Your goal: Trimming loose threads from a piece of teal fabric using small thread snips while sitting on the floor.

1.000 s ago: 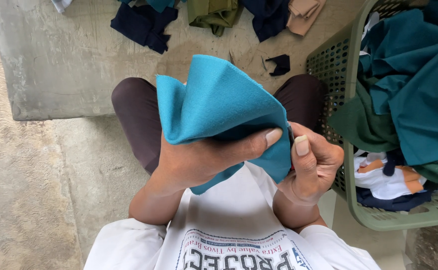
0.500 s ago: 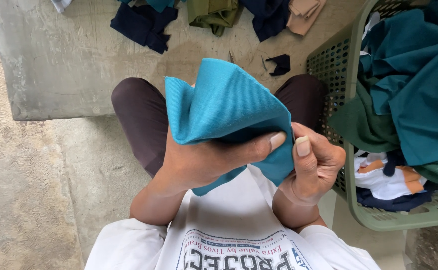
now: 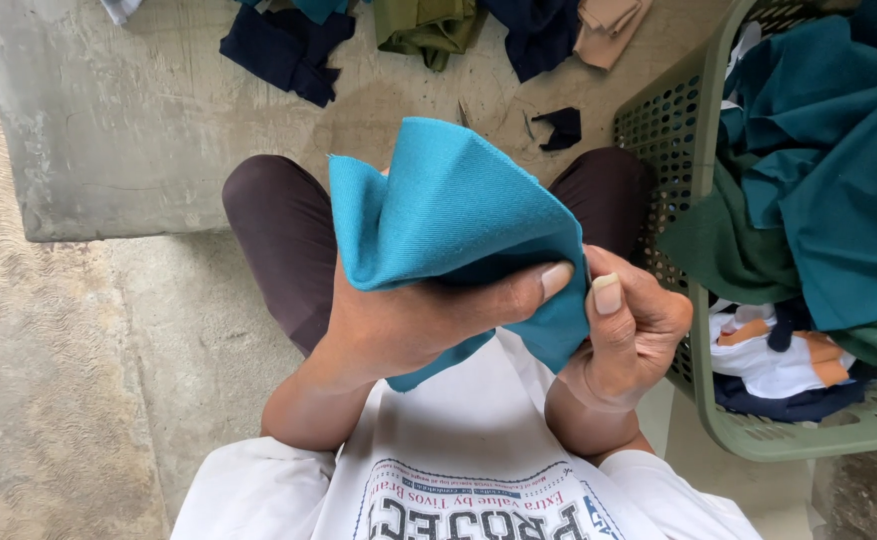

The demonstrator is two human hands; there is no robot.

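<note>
The left hand (image 3: 408,325) is clamped on a bunched piece of teal twill cloth (image 3: 448,215), thumb laid across its lower edge. The right hand (image 3: 628,325), just beside it, pinches the same cloth at its right corner, thumb upright against the fabric. The cloth is held above the lap, between both knees in dark brown trousers (image 3: 273,225). To the right of the right hand stands a green perforated laundry basket (image 3: 758,425) filled with teal, dark green and white garments. Beyond the hands, a concrete surface (image 3: 118,130) carries navy, olive and tan cloth pieces (image 3: 288,45).
</note>
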